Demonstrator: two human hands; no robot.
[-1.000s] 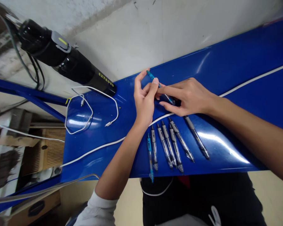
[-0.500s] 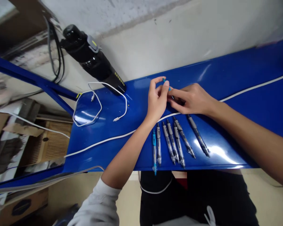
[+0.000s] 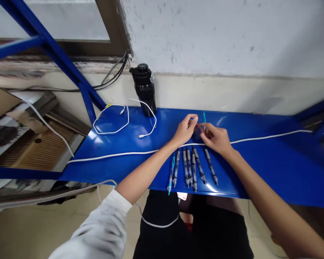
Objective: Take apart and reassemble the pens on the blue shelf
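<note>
Teal pen between both hands

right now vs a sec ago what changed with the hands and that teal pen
The head view has swung up, so the blue metal shelf now runs level across the picture. The teal pen has turned from lying across to pointing away, its tip showing beyond the left hand and right hand, both still close at it; their grip is hidden. The row of pens lies as it was.
</note>
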